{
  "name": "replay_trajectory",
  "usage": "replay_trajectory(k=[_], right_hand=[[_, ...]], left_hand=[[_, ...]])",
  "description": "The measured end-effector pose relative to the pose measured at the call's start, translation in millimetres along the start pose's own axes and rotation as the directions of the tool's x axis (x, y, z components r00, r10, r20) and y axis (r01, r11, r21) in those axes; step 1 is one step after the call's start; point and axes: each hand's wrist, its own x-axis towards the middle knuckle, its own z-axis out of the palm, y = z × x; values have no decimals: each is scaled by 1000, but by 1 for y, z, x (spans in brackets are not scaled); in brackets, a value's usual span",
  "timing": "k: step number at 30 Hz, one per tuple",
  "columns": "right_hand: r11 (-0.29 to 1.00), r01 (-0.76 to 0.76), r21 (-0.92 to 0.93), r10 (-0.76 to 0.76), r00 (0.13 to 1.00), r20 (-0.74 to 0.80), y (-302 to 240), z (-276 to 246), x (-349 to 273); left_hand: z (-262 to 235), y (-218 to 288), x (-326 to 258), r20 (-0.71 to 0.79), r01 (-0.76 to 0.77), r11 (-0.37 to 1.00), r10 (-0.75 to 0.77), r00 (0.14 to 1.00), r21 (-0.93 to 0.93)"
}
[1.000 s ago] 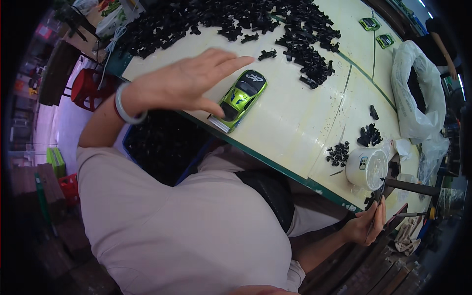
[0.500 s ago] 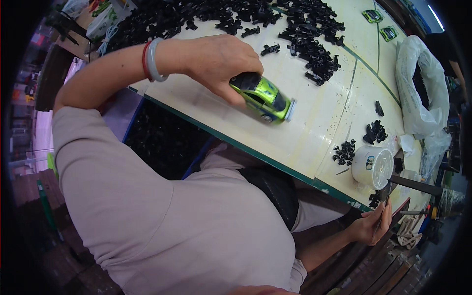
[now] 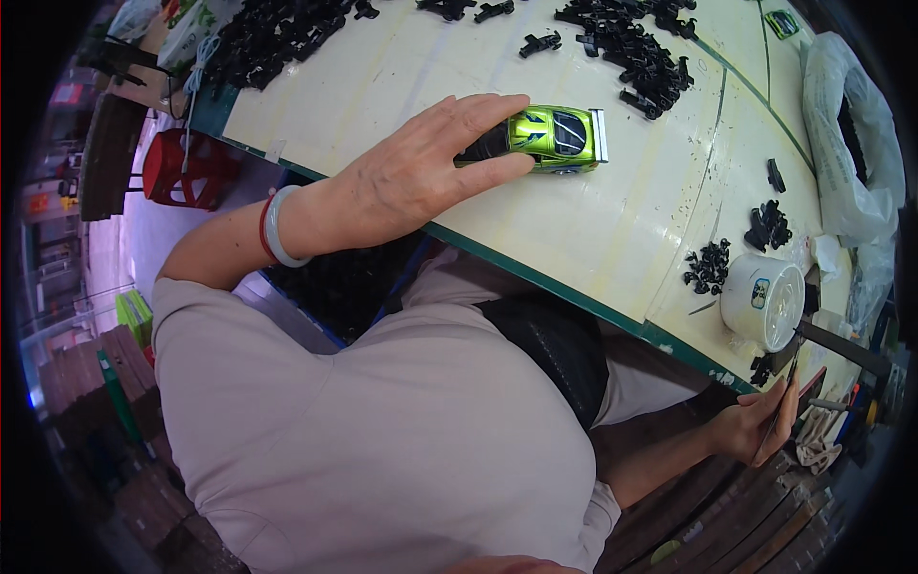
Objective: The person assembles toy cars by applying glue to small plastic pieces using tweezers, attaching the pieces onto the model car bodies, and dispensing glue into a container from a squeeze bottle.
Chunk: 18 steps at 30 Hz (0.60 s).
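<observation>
A green toy car (image 3: 553, 134) with a black front and a light rear spoiler sits on the pale worktable (image 3: 612, 258). My left hand (image 3: 421, 163) is closed round its front end, thumb and fingers along its two sides. At the table's right corner, my right hand (image 3: 760, 424) is closed on a thin dark tool (image 3: 786, 387), perhaps tweezers. Beside that hand stands a white round tub (image 3: 751, 304) with clear wrapping on its side. Small black parts (image 3: 708, 266) lie in little heaps next to the tub.
Large piles of black plastic parts (image 3: 631, 53) spread over the far table. Another green toy car (image 3: 781, 24) lies at far right, near a white plastic bag (image 3: 841, 143). Below the table edge is a bin of black parts (image 3: 335, 287); a red stool (image 3: 189, 170) stands left.
The toy car has turned from a slant to nearly level across my view, with my left hand still round its front. The whole view has shifted; my right hand keeps its hold.
</observation>
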Motion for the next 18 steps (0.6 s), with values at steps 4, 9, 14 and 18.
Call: replay_trajectory(k=[4, 9, 14, 18], right_hand=[[1000, -21, -12, 21, 1000, -6, 1, 0, -3], [999, -41, 28, 42, 998, -41, 1, 0, -8], [997, -57, 55, 62, 995, -80, -2, -1, -6], [998, -60, 24, 62, 992, -112, -7, 0, -7]], left_hand=[[8, 8, 0, -23, 79, 997, -79, 997, -8], [12, 11, -3, -107, 203, 960, -226, 968, -195], [8, 7, 1, -135, 192, 940, -237, 962, -282], [17, 2, 6, -102, 302, 903, -347, 932, -306]])
